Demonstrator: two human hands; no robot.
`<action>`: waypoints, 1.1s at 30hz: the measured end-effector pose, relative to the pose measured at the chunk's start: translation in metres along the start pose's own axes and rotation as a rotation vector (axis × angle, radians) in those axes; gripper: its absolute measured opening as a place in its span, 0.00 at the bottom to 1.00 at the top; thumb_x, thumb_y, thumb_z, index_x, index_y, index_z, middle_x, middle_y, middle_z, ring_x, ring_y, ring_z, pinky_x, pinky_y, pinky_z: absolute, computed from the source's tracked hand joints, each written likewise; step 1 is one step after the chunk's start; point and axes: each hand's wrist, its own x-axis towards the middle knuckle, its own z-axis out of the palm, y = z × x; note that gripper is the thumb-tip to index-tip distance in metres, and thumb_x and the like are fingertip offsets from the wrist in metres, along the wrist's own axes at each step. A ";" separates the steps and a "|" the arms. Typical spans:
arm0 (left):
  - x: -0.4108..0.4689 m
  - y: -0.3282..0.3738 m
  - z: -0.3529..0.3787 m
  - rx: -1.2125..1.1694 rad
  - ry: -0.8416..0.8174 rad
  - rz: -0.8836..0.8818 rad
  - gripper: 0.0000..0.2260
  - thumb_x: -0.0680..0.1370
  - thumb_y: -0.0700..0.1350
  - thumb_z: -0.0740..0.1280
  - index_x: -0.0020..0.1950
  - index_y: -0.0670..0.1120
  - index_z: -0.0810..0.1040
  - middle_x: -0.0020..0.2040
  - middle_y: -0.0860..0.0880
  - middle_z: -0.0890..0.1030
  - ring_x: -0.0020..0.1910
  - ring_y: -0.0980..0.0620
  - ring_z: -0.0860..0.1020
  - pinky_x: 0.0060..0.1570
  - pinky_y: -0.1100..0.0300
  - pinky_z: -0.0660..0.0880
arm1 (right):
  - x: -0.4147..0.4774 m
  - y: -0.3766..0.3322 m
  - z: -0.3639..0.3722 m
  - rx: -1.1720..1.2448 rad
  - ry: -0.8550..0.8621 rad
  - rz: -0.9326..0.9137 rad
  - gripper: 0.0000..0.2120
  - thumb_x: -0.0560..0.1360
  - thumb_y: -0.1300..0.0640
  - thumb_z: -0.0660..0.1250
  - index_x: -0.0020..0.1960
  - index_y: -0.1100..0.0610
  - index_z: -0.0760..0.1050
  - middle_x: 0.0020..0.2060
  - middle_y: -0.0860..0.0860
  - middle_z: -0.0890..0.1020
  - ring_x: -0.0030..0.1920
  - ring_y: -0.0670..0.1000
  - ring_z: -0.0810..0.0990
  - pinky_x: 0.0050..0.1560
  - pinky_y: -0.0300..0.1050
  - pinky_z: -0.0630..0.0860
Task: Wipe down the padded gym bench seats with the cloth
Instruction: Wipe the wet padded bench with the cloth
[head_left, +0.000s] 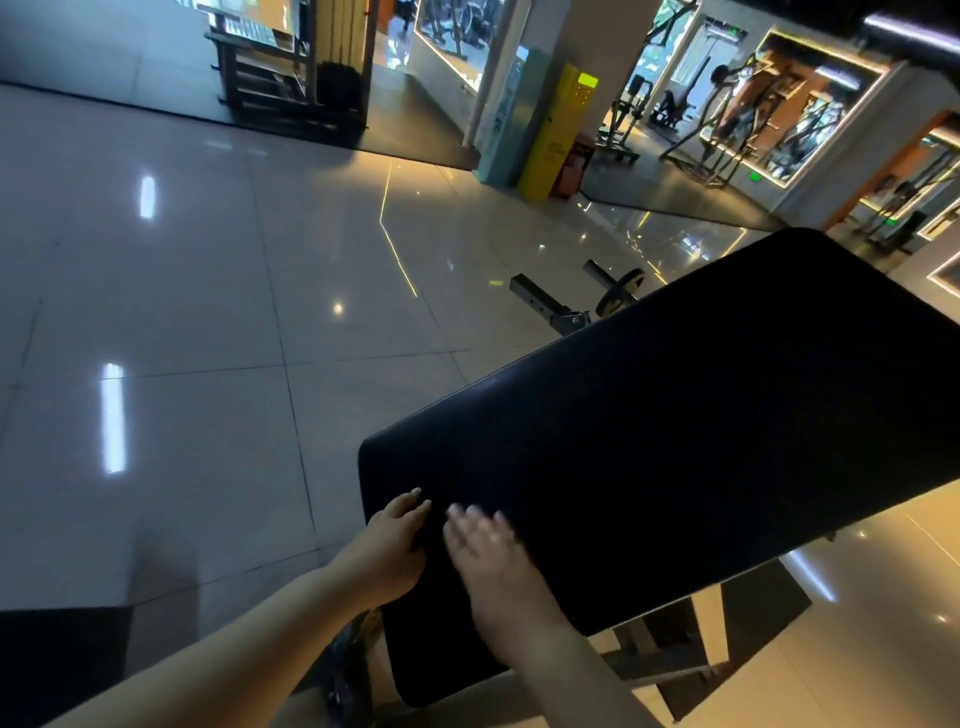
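Observation:
A black padded bench seat (675, 415) slopes up from near me toward the right. Both hands are at its near end. My left hand (392, 545) lies at the pad's left edge with its fingers curled round a dark fold that looks like the cloth (423, 535), which barely stands out against the black padding. My right hand (485, 556) lies flat on the pad just to the right, fingers straight and blurred by motion. How far the cloth extends is hidden by the darkness.
The bench's metal frame (649, 654) shows below the pad, and a foot bar with a roller (618, 293) lies beyond it. Glossy floor tiles (208, 338) spread to the left. A yellow stand (558, 135) and gym machines (717, 135) stand at the back.

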 end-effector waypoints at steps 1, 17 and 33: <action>0.000 -0.001 -0.001 -0.001 -0.003 -0.001 0.31 0.81 0.42 0.62 0.81 0.52 0.53 0.82 0.53 0.48 0.80 0.48 0.52 0.77 0.52 0.57 | -0.010 0.000 0.006 0.026 -0.064 -0.081 0.32 0.81 0.69 0.52 0.82 0.55 0.50 0.82 0.50 0.47 0.81 0.51 0.43 0.79 0.50 0.36; -0.066 0.069 0.032 -0.366 0.179 0.120 0.21 0.85 0.54 0.54 0.79 0.55 0.59 0.71 0.58 0.65 0.66 0.61 0.65 0.64 0.65 0.64 | -0.020 -0.002 -0.003 0.384 -0.139 0.144 0.30 0.86 0.58 0.53 0.83 0.50 0.43 0.79 0.43 0.34 0.78 0.46 0.33 0.81 0.54 0.42; -0.012 0.066 0.065 -0.033 0.294 0.009 0.26 0.84 0.56 0.43 0.78 0.60 0.33 0.77 0.59 0.28 0.73 0.59 0.24 0.78 0.49 0.35 | -0.032 0.065 0.020 -0.193 0.257 0.245 0.25 0.84 0.50 0.50 0.78 0.56 0.63 0.79 0.56 0.62 0.80 0.56 0.56 0.77 0.63 0.56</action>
